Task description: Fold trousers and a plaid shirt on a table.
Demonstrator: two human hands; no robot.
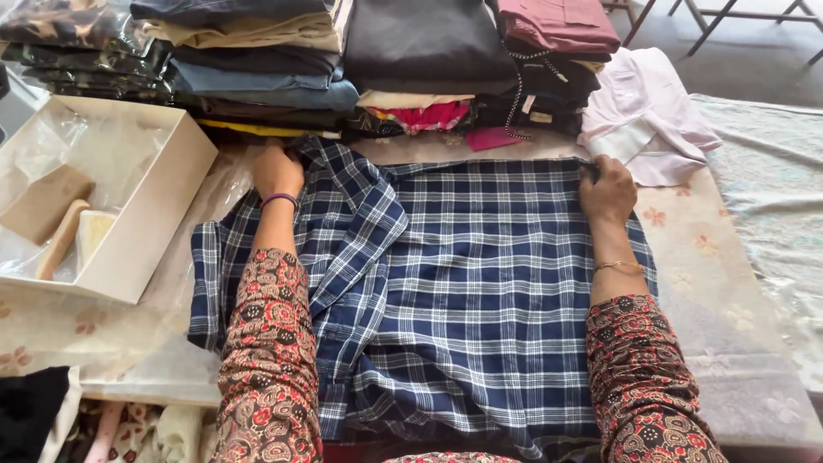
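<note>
Pressing a plaid shirt point(463, 283), both hands face stacked folded clothes point(411, 69).

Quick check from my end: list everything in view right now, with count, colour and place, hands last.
plaid shirt: one, navy and white, spread flat on the table in front of the person
folded clothes: several stacks, dark, blue, pink and cream, along the far edge
pale pink shirt: one, lying right of the stacks
white box: one, open, at left, clear plastic and a few tan pieces inside
floral table cover: one, pale with pink flowers, under the shirt
left hand: on the shirt's far left edge, purple band at the wrist
right hand: gripping the shirt's far right edge, gold bangle at the wrist
</note>
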